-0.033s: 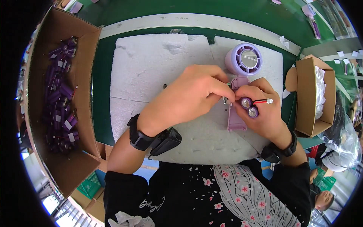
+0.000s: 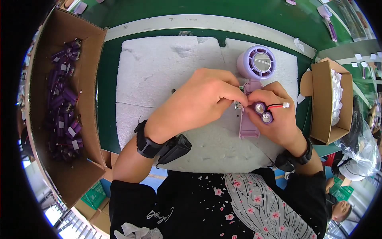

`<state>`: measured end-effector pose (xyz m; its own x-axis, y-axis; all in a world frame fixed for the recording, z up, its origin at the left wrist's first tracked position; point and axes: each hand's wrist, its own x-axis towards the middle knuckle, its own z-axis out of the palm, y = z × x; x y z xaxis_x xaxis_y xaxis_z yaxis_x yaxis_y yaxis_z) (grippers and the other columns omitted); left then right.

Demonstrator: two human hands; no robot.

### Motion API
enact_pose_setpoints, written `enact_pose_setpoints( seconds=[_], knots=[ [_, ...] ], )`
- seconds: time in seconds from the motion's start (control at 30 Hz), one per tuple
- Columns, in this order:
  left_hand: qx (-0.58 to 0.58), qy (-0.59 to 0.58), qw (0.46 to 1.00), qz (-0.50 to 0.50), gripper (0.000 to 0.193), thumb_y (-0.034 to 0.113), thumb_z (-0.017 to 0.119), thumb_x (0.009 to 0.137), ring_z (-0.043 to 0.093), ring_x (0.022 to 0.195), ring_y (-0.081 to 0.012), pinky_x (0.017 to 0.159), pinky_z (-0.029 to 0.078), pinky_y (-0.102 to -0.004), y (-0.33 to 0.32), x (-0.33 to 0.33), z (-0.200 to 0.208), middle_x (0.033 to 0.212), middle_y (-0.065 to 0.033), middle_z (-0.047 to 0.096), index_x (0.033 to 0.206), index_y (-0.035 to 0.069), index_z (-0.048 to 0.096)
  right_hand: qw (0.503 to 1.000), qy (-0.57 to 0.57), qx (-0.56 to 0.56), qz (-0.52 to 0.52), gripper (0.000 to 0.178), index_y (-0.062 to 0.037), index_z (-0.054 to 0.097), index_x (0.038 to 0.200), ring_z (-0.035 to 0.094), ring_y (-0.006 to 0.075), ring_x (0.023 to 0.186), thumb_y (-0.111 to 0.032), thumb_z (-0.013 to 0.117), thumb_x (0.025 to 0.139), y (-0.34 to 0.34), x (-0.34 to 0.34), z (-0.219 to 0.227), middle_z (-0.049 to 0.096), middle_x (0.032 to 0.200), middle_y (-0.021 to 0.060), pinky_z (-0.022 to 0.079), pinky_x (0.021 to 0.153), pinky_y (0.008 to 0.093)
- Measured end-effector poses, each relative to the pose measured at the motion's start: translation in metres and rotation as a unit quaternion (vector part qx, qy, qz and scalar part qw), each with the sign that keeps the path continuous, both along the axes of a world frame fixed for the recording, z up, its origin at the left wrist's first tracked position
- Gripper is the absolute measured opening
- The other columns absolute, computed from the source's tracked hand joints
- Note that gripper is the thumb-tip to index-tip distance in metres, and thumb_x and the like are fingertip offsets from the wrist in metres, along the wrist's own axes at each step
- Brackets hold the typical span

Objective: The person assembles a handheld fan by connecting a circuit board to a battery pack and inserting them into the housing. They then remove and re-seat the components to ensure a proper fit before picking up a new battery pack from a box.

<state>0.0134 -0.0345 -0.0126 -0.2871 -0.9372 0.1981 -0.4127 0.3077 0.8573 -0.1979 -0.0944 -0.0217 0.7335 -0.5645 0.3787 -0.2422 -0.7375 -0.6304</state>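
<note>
A lilac handheld fan [image 2: 256, 62] lies on the white foam sheet, its round head away from me. Its pink handle shell [image 2: 249, 128] points toward me, with its inside showing. My right hand [image 2: 278, 115] is closed around a purple two-cell battery pack [image 2: 260, 108], the metal cell ends facing up. A red and black wire with a white plug [image 2: 285, 105] sticks out over my fingers. My left hand [image 2: 215, 93] pinches at a small circuit board [image 2: 238, 105] beside the handle, most of it hidden. The fingertips of both hands meet over the handle.
A tall cardboard box [image 2: 99, 79] at left holds many purple battery packs [image 2: 63, 99] with wires. At right stands a smaller carton [image 2: 321, 101] with white wrapped items. The foam sheet [image 2: 159, 59] rests on a green bench. Another person [image 2: 341, 210] is at lower right.
The battery pack and its wire plug have shifted very slightly to the right in my right hand. Both hands otherwise stay in place.
</note>
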Motion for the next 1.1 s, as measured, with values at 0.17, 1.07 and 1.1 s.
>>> enact_pose_setpoints(
  seconds=[0.17, 1.07, 1.1],
  knots=[
    [0.038, 0.04, 0.998, -0.026, 0.027, -0.007, 0.066, 0.072, 0.061, 0.082, -0.0216, 0.068, 0.05, -0.0301, 0.0, -0.003, 0.005, 0.098, -0.0093, 0.063, 0.095, 0.006, 0.069, 0.998, -0.063, -0.002, -0.029, 0.032, -0.0054, 0.063, 0.089, 0.059, 0.0195, 0.071, -0.001, 0.081, 0.063, -0.003, -0.004, 0.001, 0.062, 0.079, 0.0057, 0.048, 0.059, 0.0297],
    [0.229, 0.221, 0.946, -0.058, 0.022, -0.005, 0.07, 0.081, 0.059, 0.087, -0.0126, 0.081, 0.052, -0.0281, -0.003, 0.0, 0.002, 0.096, -0.0044, 0.064, 0.102, 0.001, 0.067, 0.994, -0.03, 0.081, 0.061, 0.009, 0.0002, 0.065, 0.078, 0.054, 0.0173, 0.06, -0.006, 0.069, 0.072, 0.002, -0.015, 0.008, 0.057, 0.08, 0.0116, 0.041, 0.053, 0.0268],
    [0.216, 0.225, 0.948, -0.06, 0.021, -0.004, 0.071, 0.081, 0.059, 0.086, -0.0123, 0.08, 0.052, -0.0277, -0.003, -0.001, 0.002, 0.095, -0.0043, 0.064, 0.101, 0.0, 0.067, 0.992, -0.02, 0.1, 0.072, 0.009, 0.0001, 0.065, 0.077, 0.054, 0.0173, 0.06, -0.005, 0.069, 0.072, 0.002, -0.014, 0.008, 0.057, 0.08, 0.0115, 0.041, 0.053, 0.0267]
  ],
)
